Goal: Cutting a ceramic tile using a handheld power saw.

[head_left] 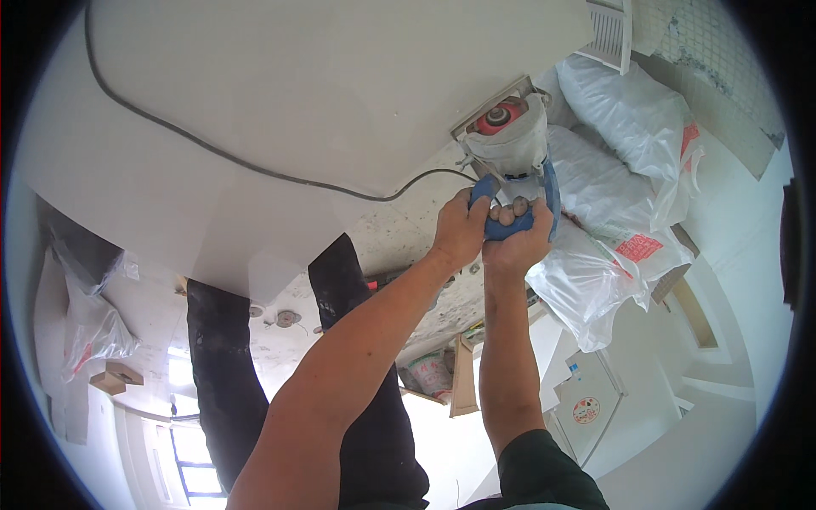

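Observation:
My left hand [461, 223] grips the upper blue handle of a power tool [515, 136] with a dusty pale housing and a red part inside it. My right hand [518, 236] is closed round the tool's lower blue handle. The tool's head sits over a light metal piece at the edge of a large pale tile [280, 76]; what lies under it is hidden. A dark cable [229, 155] runs from the tool across the tile.
White plastic sacks [620, 136] lie piled at the right, beside a louvred white piece [608, 34]. My legs [217, 357] are below the tile's edge, near dusty floor with small round pieces [287, 319]. A plastic bag [93, 331] and cardboard box [115, 379] lie at the left.

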Motion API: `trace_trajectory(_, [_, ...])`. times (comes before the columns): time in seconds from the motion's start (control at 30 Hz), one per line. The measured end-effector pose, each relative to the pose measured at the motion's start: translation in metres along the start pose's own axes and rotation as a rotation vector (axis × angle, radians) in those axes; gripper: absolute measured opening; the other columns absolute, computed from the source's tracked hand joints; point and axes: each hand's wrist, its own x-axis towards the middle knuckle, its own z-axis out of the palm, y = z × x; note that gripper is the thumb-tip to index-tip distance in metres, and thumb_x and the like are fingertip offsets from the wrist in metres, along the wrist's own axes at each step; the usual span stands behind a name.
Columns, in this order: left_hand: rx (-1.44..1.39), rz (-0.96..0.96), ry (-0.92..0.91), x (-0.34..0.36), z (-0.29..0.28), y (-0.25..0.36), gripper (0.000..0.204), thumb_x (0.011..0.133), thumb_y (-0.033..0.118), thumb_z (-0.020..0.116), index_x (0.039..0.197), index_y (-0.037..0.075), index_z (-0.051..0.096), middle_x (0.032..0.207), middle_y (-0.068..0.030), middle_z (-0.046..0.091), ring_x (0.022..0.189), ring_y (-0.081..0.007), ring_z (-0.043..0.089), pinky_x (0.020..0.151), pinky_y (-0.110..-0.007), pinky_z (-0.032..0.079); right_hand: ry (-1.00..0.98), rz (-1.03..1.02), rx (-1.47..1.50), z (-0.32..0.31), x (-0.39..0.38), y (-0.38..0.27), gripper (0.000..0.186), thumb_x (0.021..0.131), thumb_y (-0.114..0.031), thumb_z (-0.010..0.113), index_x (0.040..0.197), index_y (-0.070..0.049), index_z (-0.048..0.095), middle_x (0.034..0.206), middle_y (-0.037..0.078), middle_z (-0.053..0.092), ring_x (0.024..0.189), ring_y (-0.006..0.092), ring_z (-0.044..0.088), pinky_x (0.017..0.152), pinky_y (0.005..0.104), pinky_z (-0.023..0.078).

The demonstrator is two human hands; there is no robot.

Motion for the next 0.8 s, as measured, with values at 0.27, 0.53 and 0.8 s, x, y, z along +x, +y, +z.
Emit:
trace_trajectory(0.27, [0.030, -0.005, -0.022, -0.002, -0.001, 0.001, 0.039, 0.095, 0.023, 0.054, 0.114, -0.010, 0.060, 0.091, -0.0166, 0.067, 0.084, -0.0185, 0.059, 0.079, -0.032, 0.047, -0.004, -0.014, -0.012, -0.002, 0.000, 0.000, 0.010, 0.094, -0.015, 0.050, 0.090, -0.006, 0.048, 0.071, 0.004, 0.047, 0.056, 0.0151, 0.044, 0.054, 0.0324, 0.042])
trace_trajectory(0.53, [-0.006, -0.001, -0.015, 0.001, 0.002, -0.012, 0.039, 0.096, 0.023, 0.053, 0.114, -0.010, 0.061, 0.089, -0.0149, 0.067, 0.084, -0.0167, 0.058, 0.079, -0.031, 0.047, -0.003, -0.010, -0.041, -0.006, 0.000, 0.002, 0.011, 0.094, -0.017, 0.050, 0.089, -0.008, 0.048, 0.071, 0.002, 0.046, 0.056, 0.0139, 0.043, 0.056, 0.0317, 0.042])
trace_trajectory(0.8, [-0.002, 0.010, 0.001, 0.000, 0.003, -0.016, 0.038, 0.096, 0.023, 0.053, 0.113, -0.010, 0.061, 0.086, -0.0135, 0.066, 0.081, -0.0155, 0.057, 0.076, -0.031, 0.047, 0.020, -0.003, -0.015, -0.007, 0.000, 0.003, 0.011, 0.094, -0.015, 0.050, 0.090, -0.006, 0.049, 0.070, 0.004, 0.047, 0.055, 0.0143, 0.043, 0.054, 0.0314, 0.041])
